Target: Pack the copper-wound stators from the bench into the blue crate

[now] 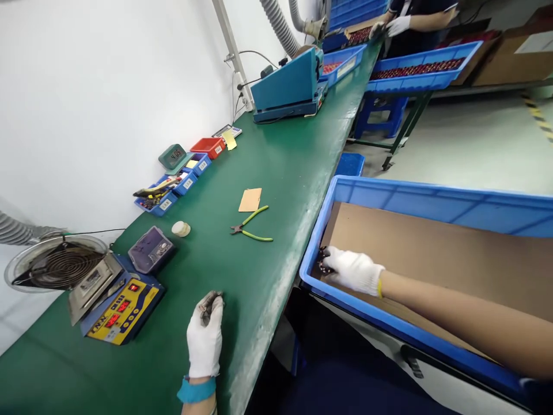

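Note:
My left hand, in a white glove with darkened fingertips, rests over the green bench near its front edge. Its fingers are curled together, and whatever they may hold is too small to name. At the right, my right hand, also gloved, reaches into the near left corner of a blue tray lined with brown cardboard. Small dark parts show at its fingertips. Green-handled cutters lie open on the bench beyond my left hand, beside a small cardboard piece.
A blue and yellow device, a purple-grey box and a round white lid stand at the left. Small bins line the wall. A teal machine sits farther back. Another person's gloved hand is beyond it.

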The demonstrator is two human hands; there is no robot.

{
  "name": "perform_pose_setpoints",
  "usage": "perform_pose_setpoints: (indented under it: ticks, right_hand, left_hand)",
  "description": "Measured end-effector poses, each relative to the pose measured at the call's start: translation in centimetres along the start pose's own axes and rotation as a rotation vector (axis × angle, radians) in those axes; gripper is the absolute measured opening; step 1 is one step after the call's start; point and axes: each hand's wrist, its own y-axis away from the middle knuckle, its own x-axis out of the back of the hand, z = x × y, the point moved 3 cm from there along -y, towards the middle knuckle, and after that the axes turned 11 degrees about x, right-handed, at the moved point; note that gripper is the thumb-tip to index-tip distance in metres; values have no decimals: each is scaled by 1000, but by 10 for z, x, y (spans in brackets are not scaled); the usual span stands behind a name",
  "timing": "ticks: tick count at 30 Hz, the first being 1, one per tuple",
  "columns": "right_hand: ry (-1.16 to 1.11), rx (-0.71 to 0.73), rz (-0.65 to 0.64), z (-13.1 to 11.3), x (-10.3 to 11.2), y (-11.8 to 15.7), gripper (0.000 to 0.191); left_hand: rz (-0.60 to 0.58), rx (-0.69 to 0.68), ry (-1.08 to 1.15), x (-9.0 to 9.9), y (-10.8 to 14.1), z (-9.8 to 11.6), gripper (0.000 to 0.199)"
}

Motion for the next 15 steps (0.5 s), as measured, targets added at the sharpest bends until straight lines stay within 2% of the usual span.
perform_pose_setpoints:
  ticks: [4,7,10,15]
  right_hand:
    - [-98,116,-110,-8,-17,-3,37]
    - [-182,177,-98,0,-24,-3,42]
    - [-201,175,-76,4,-30,-5,41]
    - [-216,182,-59,0,-24,-4,45]
  left_hand:
    - [15,-40,-4,1,-2,1,57]
    - [7,-66,-11,1,-3,2,54]
    - [4,-75,-17,2,-3,0,52]
    - [-29,-123,-45,3,-5,0,48]
